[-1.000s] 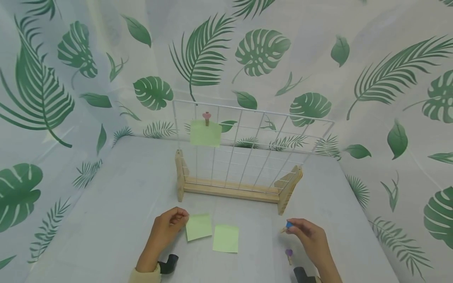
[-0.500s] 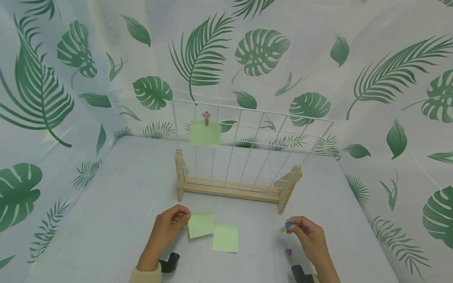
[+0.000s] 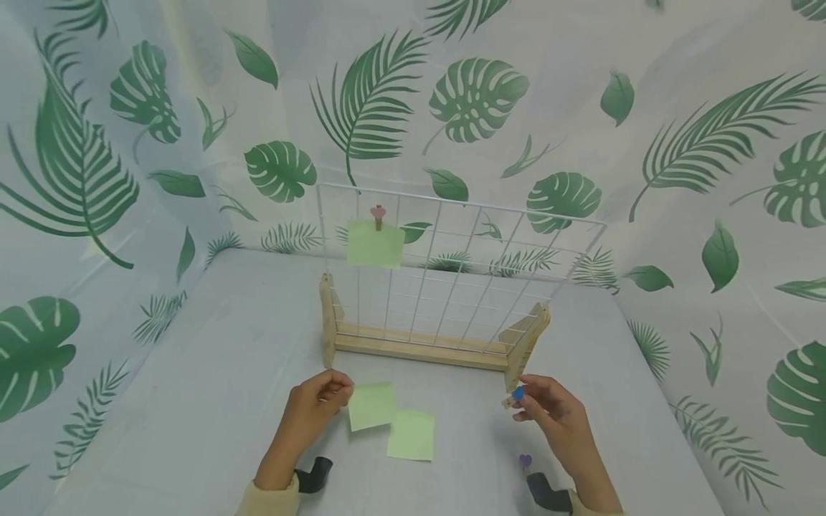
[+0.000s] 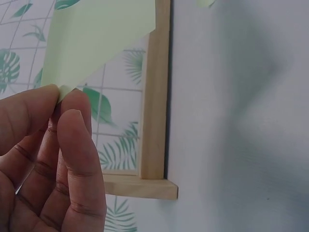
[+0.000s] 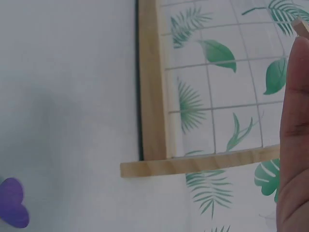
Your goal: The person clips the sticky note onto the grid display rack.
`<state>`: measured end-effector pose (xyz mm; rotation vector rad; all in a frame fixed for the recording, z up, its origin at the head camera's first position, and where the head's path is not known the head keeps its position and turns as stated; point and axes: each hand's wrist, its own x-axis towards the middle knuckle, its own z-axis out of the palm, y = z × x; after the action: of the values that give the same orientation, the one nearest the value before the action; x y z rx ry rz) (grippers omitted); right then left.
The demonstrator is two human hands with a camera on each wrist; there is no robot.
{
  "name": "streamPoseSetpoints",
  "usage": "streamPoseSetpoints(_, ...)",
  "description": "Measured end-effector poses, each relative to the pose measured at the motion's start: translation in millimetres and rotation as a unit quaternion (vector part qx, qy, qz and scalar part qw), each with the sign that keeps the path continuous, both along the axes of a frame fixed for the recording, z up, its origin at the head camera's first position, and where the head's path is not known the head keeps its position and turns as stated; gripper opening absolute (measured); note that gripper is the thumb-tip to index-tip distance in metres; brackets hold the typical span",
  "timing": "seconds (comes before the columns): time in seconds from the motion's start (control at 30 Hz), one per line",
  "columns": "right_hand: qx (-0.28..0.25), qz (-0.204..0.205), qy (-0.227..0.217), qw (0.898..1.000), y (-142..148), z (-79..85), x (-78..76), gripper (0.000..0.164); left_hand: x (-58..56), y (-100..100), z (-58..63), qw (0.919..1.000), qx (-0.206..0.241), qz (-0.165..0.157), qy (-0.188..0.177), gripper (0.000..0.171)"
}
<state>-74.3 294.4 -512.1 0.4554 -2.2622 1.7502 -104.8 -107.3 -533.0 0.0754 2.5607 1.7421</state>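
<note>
Between thumb and fingertip, my left hand [image 3: 316, 405] pinches the corner of a pale green sticky note [image 4: 104, 38], raised off the table. In the head view that note's lower right corner reaches a second green sticky note [image 3: 411, 436] lying flat. My right hand [image 3: 558, 416] pinches a small wooden clothespin with a blue top [image 3: 518, 393]; in the right wrist view only its wooden tip [image 5: 300, 26] shows. Beyond both hands stands a white wire grid [image 3: 445, 265] in a wooden base [image 3: 419, 349]. A pink-topped clothespin [image 3: 378, 215] fixes another green note [image 3: 374, 244] to it.
A purple heart-topped clothespin [image 3: 525, 461] lies on the table near my right wrist, partly hidden by the black wrist camera [image 3: 548, 494]. White sheeting with a green leaf print [image 3: 477, 97] surrounds the table at the back and sides.
My left hand has lifted the sticky note and moved it slightly forward and right. My right hand has moved forward and a little left with the blue-topped clothespin.
</note>
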Motion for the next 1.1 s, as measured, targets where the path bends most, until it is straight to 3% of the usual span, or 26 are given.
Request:
streamPoseSetpoints(0.13, -0.037, 0.046, 0.011, 0.998, 0.3, 4.0, -4.7, 0.033, -1.8, 1.3, 3.1, 1.0000, 0.004, -0.005, 0.005, 0.010)
streamPoseSetpoints(0.33, -0.056, 0.084, 0.015, 0.995, -3.4, 12.8, -9.5, 0.025, -4.6, 3.4, 6.0, 0.9998, 0.009, -0.008, 0.017, 0.007)
streamPoseSetpoints(0.6, -0.070, 0.062, -0.011, 0.996, -9.7, 18.7, -10.9, 0.022, -4.8, 4.9, 8.3, 0.9996, 0.021, -0.007, 0.016, 0.004)
streamPoseSetpoints(0.77, -0.066, 0.040, -0.024, 0.997, -11.9, 22.2, -12.7, 0.028, -4.6, 5.6, 9.9, 0.9996, 0.021, -0.005, 0.017, 0.003)
streamPoseSetpoints(0.93, -0.073, 0.061, -0.023, 0.995, -10.7, 24.9, -15.5, 0.026, -5.9, 6.3, 11.9, 0.9996, 0.015, -0.004, 0.023, 0.005)
streamPoseSetpoints(1.1, -0.074, 0.088, -0.004, 0.993, -9.6, 26.2, -19.4, 0.041, -8.0, 7.3, 16.2, 0.9994, 0.015, -0.007, 0.029, 0.004)
